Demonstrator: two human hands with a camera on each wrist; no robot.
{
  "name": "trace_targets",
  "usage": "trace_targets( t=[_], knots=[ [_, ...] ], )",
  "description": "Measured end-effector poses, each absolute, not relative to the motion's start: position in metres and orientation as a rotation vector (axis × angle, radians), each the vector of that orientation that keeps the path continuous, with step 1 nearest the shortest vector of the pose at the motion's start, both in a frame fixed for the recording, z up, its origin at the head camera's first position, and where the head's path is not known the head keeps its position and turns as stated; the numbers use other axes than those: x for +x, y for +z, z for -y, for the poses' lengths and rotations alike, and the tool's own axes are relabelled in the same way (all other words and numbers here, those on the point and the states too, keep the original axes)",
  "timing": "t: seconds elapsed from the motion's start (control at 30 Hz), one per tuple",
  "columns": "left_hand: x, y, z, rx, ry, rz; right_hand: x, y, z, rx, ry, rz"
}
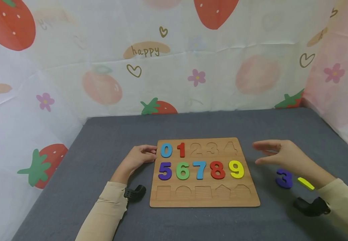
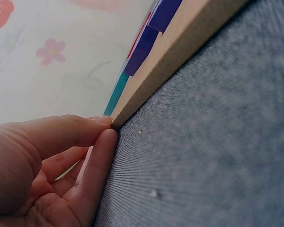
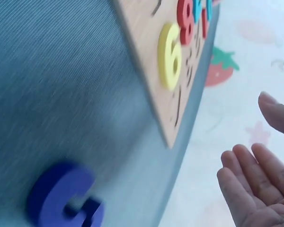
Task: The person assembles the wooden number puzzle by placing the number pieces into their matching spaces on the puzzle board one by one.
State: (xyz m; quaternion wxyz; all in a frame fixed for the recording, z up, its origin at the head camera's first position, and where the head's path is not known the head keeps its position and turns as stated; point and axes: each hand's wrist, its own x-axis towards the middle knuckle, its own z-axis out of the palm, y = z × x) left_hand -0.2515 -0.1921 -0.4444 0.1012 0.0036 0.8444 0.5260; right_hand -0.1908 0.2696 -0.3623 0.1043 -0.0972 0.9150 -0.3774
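Observation:
A wooden number board point(image 1: 189, 197) lies on the cloth. Its coloured number pieces 0, 1, 5, 6, 7, 8 and 9 sit in the top and middle rows; the 2, 3 and 4 outlines are bare. My left hand point(image 1: 140, 155) touches the board's left edge beside the blue 0 point(image 1: 166, 150), with thumb and finger tips close together in the left wrist view. Right of the board, my right hand point(image 1: 274, 151) hovers with fingers extended and nothing between them. Near its wrist lie a purple 3 point(image 1: 284, 178) and a yellow piece point(image 1: 306, 183), partly hidden by the forearm.
Grey cloth point(image 1: 116, 127) covers the table. A white printed curtain point(image 1: 101, 40) stands along its back and left side, with a pinkish one point(image 1: 339, 90) at the right. The board's bottom row has bare shape outlines. A black wrist device sits on each arm.

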Motion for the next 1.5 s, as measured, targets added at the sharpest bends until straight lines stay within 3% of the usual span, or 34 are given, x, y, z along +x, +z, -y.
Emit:
trace_targets(
  t=[0.73, 1.5],
  knots=[
    [-0.253, -0.445, 0.194, 0.056, 1.559, -2.469, -0.191, -0.395, -0.360, -0.104, -1.000, -2.752],
    [-0.252, -0.444, 0.195, 0.033, 1.581, -2.450, -0.205, -0.416, -0.389, -0.153, -0.854, -2.693]
  ],
)
